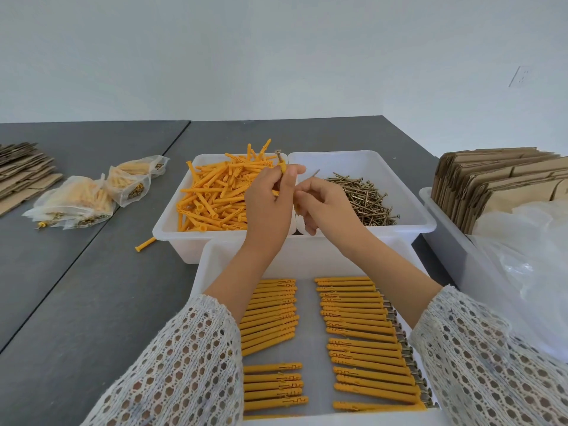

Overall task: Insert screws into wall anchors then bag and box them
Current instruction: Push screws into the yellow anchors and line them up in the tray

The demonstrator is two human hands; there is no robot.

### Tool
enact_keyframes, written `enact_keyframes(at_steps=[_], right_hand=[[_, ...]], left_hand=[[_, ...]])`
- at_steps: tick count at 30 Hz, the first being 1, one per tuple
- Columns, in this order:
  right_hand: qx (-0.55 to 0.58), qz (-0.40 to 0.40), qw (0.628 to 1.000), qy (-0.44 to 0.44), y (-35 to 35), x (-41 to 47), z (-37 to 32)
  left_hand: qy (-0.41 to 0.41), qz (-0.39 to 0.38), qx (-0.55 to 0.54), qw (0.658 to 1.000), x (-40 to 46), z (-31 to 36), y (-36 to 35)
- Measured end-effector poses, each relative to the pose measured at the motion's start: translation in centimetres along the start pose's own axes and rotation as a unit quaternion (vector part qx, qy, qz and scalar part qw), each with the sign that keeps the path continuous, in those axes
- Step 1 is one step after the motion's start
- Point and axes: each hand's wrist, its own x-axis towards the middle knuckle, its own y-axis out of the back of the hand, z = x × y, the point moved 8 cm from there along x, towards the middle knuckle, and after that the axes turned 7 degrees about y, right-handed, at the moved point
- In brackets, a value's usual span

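My left hand (pixel 270 201) grips an upright orange wall anchor (pixel 283 168) with a screw head poking out of its top. My right hand (pixel 319 204) pinches a loose brass screw (pixel 314 174), its tip pointing up and right. Both hands hover over the seam between two white bins: the left bin (pixel 172 229) heaped with orange anchors (pixel 215 195), the right bin (pixel 412 216) holding a pile of screws (pixel 365 198). Below my forearms, a white tray (pixel 212 259) holds rows of finished anchors with screws (pixel 356 333).
Filled plastic bags (pixel 89 198) of anchors lie on the grey table at left, beside flat cardboard (pixel 21 170). One stray anchor (pixel 145 243) lies by the left bin. At right, a bin (pixel 442 229) holds folded cardboard boxes (pixel 498 179) and clear plastic bags (pixel 528 265).
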Motion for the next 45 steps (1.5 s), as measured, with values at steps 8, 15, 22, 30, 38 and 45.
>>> enact_keyframes(at_steps=[8,15,22,30,38,45], right_hand=[[0.038,-0.091,0.994,-0.054,-1.8,-0.7,0.1],[-0.191,-0.380,0.902,-0.067,-6.7,-4.9,0.2],[-0.526,-0.376,0.760,0.069,-11.6,-6.2,1.8],[-0.591,-0.339,0.726,0.093,-12.4,-6.2,1.5],[-0.605,-0.317,0.725,0.086,-12.5,-6.4,1.4],[-0.484,-0.275,0.827,0.080,-9.7,-4.4,-1.1]], left_hand=[[0.114,-0.174,-0.079,0.975,1.4,-2.6,0.1],[0.244,-0.040,-0.105,0.963,2.3,-7.5,3.6],[0.226,-0.034,-0.090,0.969,2.4,-7.5,3.6],[0.176,-0.044,-0.039,0.983,2.1,-6.6,3.4],[0.166,-0.056,0.002,0.985,2.0,-6.8,3.1],[0.102,-0.045,0.142,0.984,1.9,-5.9,2.5]])
